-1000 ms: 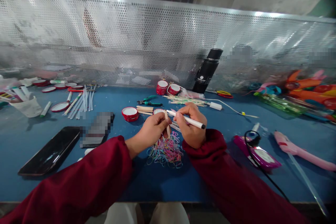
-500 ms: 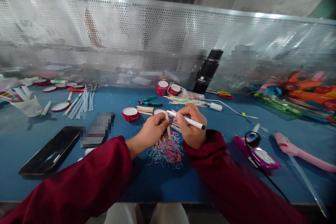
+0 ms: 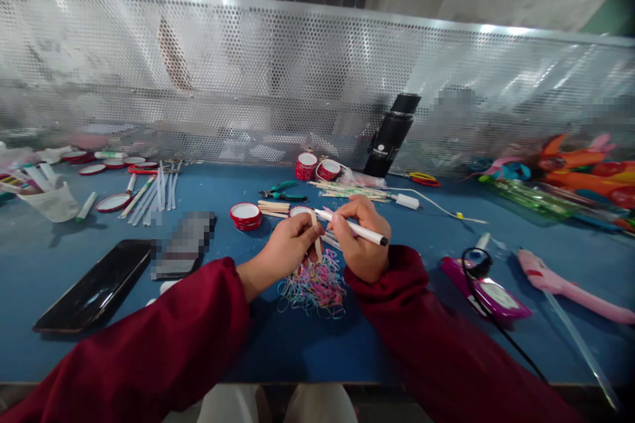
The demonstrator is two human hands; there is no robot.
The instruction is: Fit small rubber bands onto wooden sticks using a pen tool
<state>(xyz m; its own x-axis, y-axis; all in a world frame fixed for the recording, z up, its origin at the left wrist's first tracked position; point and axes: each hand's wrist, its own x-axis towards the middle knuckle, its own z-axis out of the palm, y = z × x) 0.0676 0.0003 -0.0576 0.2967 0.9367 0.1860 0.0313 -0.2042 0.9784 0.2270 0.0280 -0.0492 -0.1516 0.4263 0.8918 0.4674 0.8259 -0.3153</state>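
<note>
Between the thumb and fingers of my left hand [image 3: 288, 246] a flat wooden craft stick [image 3: 318, 248] stands nearly upright. My right hand [image 3: 361, 238] is closed around a white marker [image 3: 366, 232] with a black end, its tip pointing left at the upper part of the stick. Whether the tip touches the wood I cannot tell. Beneath the hands lies a heap of thin colourful rubber bands [image 3: 315, 287]. Just beyond them are a red-rimmed round tin [image 3: 246, 215] and several more craft sticks [image 3: 274, 209].
A black phone [image 3: 94, 284] and a second dark device [image 3: 183, 246] lie to the left. Pliers [image 3: 284, 192] and a black flask [image 3: 391, 135] stand farther back. On the right are a purple device [image 3: 485, 289] with a cable and a pink glue gun [image 3: 570, 284]. A perforated metal panel [image 3: 223, 73] borders the table.
Almost nothing differs. Both hands keep the stick and the marker in the same place; the view has shifted very slightly.
</note>
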